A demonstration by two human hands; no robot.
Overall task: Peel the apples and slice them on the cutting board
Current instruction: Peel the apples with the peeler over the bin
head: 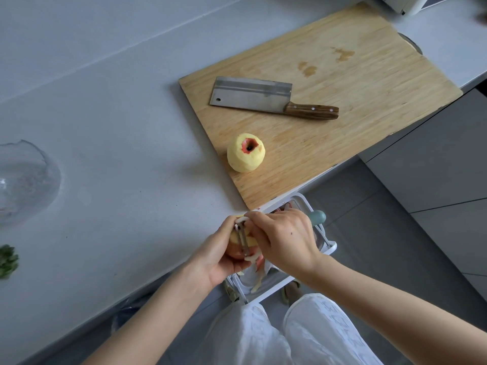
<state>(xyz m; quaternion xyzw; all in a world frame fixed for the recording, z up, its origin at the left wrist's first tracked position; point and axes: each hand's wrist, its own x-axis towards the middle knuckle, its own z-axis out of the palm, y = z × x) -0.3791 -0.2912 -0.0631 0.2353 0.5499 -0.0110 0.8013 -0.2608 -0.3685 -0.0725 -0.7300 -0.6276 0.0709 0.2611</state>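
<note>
a half-peeled apple is held over a white bin at the counter edge.
it is gripped by the curled fingers of the left hand; a peeler is pinched against it by the right hand. peel strips are held in the bin. a peeled apple and a cleaver are laid on the cutting board, a glass bowl well left.
</note>
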